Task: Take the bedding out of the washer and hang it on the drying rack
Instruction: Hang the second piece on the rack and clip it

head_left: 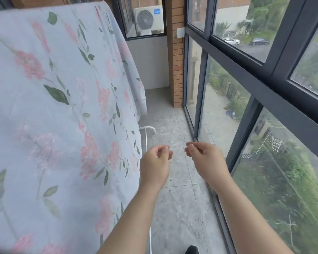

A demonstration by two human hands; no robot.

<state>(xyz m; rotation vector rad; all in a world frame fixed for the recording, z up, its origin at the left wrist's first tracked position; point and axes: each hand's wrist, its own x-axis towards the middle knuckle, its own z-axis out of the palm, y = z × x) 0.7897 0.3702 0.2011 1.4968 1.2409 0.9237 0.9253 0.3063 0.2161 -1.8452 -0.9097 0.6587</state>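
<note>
A pale blue sheet (62, 107) with pink flowers and green leaves hangs spread over the drying rack and fills the left half of the view. Only a white foot of the drying rack (148, 128) and a thin white bar show below the cloth's right edge. My left hand (155, 165) is held out just right of the sheet's edge, fingers curled loosely, holding nothing. My right hand (204, 160) hovers beside it, fingers also curled, with nothing in it. Neither hand touches the cloth. The washer is out of sight.
A grey tiled floor (174, 180) runs ahead between the sheet and a tall dark-framed window wall (246, 83) on the right. A brick pillar (176, 61) and an air-conditioner unit (148, 20) behind glass stand at the far end. A black shoe (192, 249) shows at the bottom.
</note>
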